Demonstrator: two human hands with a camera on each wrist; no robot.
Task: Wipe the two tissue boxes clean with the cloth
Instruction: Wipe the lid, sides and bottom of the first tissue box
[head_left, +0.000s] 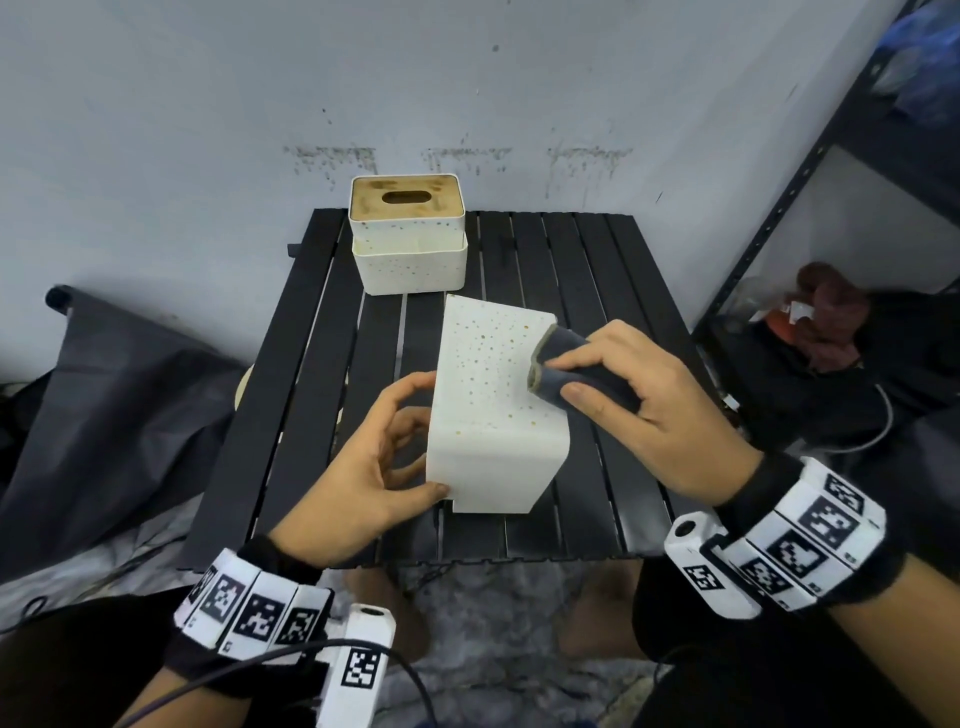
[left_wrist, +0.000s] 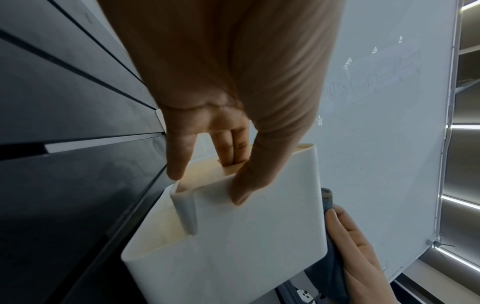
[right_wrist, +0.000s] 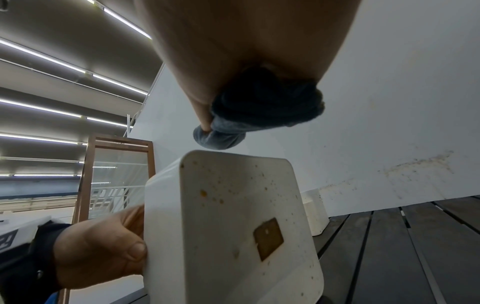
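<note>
A white tissue box (head_left: 493, 405) speckled with brown spots is held tilted over the middle of the black slatted table (head_left: 597, 260). My left hand (head_left: 384, 457) grips its left rim, thumb on the outside and fingers inside the open side (left_wrist: 207, 127). My right hand (head_left: 639, 410) holds a bunched dark grey cloth (head_left: 566, 364) at the far right edge of the speckled face. The right wrist view shows the cloth (right_wrist: 259, 111) just above the box's spotted face (right_wrist: 233, 226). A second white box (head_left: 408, 234) with a stained wooden lid stands at the table's back edge.
A white wall (head_left: 467, 78) rises right behind the table. A black metal shelf (head_left: 779, 208) with bundled things on its lowest level stands to the right. A dark bag (head_left: 104, 389) lies on the floor at the left.
</note>
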